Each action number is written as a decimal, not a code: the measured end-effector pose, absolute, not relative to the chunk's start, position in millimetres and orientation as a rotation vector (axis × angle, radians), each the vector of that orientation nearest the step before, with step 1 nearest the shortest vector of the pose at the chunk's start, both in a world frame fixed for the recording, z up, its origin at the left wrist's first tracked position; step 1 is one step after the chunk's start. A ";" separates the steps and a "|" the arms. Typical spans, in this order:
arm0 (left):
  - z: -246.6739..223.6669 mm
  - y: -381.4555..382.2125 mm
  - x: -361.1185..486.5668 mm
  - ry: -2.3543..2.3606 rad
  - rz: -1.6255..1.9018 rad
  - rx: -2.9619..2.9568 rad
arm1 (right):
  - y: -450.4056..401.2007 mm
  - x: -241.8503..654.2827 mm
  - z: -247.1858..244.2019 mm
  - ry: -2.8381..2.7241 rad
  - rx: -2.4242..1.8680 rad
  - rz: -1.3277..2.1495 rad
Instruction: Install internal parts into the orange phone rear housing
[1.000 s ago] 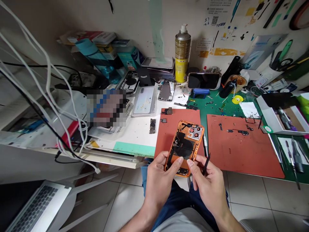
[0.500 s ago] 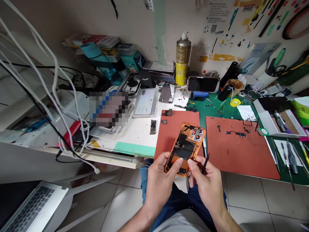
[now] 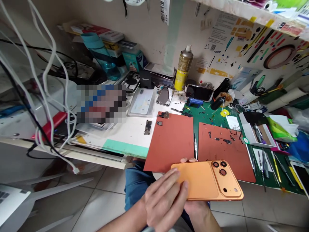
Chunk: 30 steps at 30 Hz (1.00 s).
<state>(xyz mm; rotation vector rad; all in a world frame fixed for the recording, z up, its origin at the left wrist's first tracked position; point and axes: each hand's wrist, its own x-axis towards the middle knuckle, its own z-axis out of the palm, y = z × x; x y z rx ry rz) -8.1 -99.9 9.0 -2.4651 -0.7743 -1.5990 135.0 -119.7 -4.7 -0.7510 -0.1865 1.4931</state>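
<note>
An orange phone housing point(image 3: 200, 180) is held low in front of me, its outer back and camera bump turned up. My left hand point(image 3: 164, 199) curls over the left end, with its fingertips on the orange back; its thumb is hidden. From underneath, my right hand point(image 3: 199, 212) grips the housing, and a few of its fingertips show over the far edge. Most of that hand is covered by the housing. Just beyond the housing, silver tweezers point(image 3: 195, 146) lie between two reddish-brown mats.
Small phone parts lie on the left mat point(image 3: 169, 141) and right mat point(image 3: 222, 154). A circuit board point(image 3: 148, 127) sits on the white surface. Farther back stand a spray can point(image 3: 183, 67) and a propped phone point(image 3: 199, 93). White cables point(image 3: 54, 119) hang at left; tools lie at right.
The housing has been flipped from its inner side to its outer back and turned sideways, nearer to me. The dark thin tool in my right hand no longer shows. The view has shifted.
</note>
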 end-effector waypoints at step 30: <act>30.7 -86.5 9.3 -2.725 -2.485 -2.030 | -110.9 143.0 -1.5 -0.551 -1.258 1.117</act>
